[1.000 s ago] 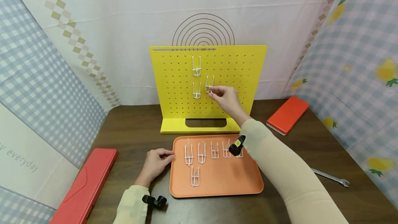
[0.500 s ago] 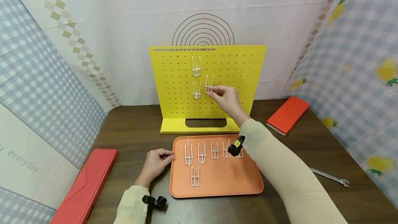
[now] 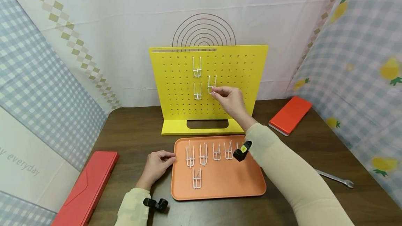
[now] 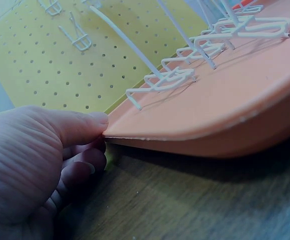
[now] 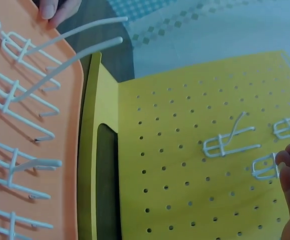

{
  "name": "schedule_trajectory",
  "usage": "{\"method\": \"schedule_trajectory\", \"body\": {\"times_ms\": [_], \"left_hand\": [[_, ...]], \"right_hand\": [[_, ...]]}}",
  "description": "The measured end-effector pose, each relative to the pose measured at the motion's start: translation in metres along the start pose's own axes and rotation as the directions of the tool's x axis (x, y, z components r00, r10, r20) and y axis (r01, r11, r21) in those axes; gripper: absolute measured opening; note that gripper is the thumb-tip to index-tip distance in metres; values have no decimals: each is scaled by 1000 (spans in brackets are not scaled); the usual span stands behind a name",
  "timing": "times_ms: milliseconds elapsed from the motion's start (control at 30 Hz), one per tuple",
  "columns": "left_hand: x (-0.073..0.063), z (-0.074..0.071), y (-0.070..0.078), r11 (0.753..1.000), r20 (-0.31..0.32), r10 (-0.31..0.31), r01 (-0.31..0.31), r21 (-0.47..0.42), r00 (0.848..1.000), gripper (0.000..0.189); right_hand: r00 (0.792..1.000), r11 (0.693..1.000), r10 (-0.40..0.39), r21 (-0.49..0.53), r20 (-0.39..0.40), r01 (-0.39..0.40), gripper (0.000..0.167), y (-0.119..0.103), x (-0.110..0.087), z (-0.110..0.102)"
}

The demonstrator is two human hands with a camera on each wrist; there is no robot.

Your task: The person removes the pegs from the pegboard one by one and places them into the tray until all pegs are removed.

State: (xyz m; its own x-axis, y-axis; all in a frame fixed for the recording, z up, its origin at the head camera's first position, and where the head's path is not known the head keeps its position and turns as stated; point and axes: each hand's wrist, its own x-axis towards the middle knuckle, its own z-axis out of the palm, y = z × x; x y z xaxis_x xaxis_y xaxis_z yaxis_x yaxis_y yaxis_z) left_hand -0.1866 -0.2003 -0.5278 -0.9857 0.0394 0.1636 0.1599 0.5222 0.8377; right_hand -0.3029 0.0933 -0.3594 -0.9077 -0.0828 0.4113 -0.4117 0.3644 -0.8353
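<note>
My right hand (image 3: 231, 101) pinches the lower end of a white wire pegboard hook (image 3: 211, 87) between thumb and fingertips. The hook's two prongs lie against the yellow pegboard (image 3: 235, 95); whether both sit fully in holes cannot be told. Two more hooks hang to its left, an upper hook (image 3: 197, 70) and a lower hook (image 3: 198, 95). With the thumb on top and fingers curled at the side, my left hand (image 4: 39, 155) grips the left rim of the orange tray (image 3: 226, 186). Several wire hooks (image 4: 160, 80) rest on the tray, one partly hidden by the right wrist camera.
A red case (image 3: 88, 184) lies on the brown table at the left. At the right are a red box (image 3: 291, 115) and a metal wrench (image 3: 336, 178), partly covered by the right sleeve. The pegboard's base (image 3: 176, 127) stands just behind the tray.
The head view has shifted very slightly. My right hand stays at the same hook with only tiny finger movement, and my left hand stays on the tray rim.
</note>
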Motion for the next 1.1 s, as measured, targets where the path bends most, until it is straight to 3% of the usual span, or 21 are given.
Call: {"method": "schedule_trajectory", "body": {"times_ms": [233, 500, 733, 1100], "left_hand": [[0, 0, 0, 1000, 4, -7, 7, -11, 1000, 4], [-3, 3, -2, 1000, 15, -8, 8, -9, 1000, 4], [-2, 4, -1, 1000, 11, 2, -2, -21, 1000, 4], [-2, 0, 1, 1000, 2, 5, -5, -27, 1000, 4]], "right_hand": [[992, 993, -119, -25, -31, 118, 18, -10, -25, -10], [954, 954, -297, -42, -48, 295, 13, -21, -71, -13], [938, 938, -340, 42, -69, 343, 14, -24, -102, -18], [886, 893, -448, -9, -117, 450, 14, -12, -136, -12]]}}
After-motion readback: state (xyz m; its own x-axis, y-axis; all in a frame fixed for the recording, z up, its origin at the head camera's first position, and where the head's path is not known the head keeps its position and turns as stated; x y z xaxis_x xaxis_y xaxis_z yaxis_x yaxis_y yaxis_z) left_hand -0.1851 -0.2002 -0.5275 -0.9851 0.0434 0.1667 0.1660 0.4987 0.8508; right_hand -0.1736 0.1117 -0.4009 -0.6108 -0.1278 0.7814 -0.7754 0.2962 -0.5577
